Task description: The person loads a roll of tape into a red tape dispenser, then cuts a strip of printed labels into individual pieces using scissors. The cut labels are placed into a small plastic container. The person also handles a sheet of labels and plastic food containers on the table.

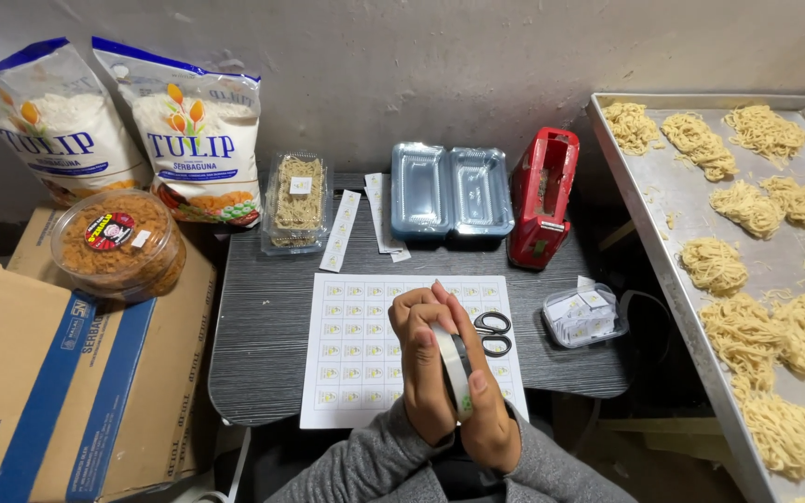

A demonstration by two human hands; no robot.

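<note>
Both my hands are pressed together over the near edge of a small dark table (263,335). My left hand (421,368) and my right hand (484,391) clasp a roll of tape (457,368) between them, its edge showing as a pale band with a dark stripe. Under the hands lies a white sheet of small square stickers (356,349). Black-handled scissors (494,333) rest on the sheet just right of my fingers. Grey sleeves cover both wrists.
Behind the sheet stand an open clear plastic tray (451,191), a red tape dispenser (542,197), a packed noodle box (297,200), sticker strips (341,230) and two flour bags (199,130). A metal tray (663,270) with several noodle nests sits right; cardboard boxes (58,373) and a round tub (115,242) left.
</note>
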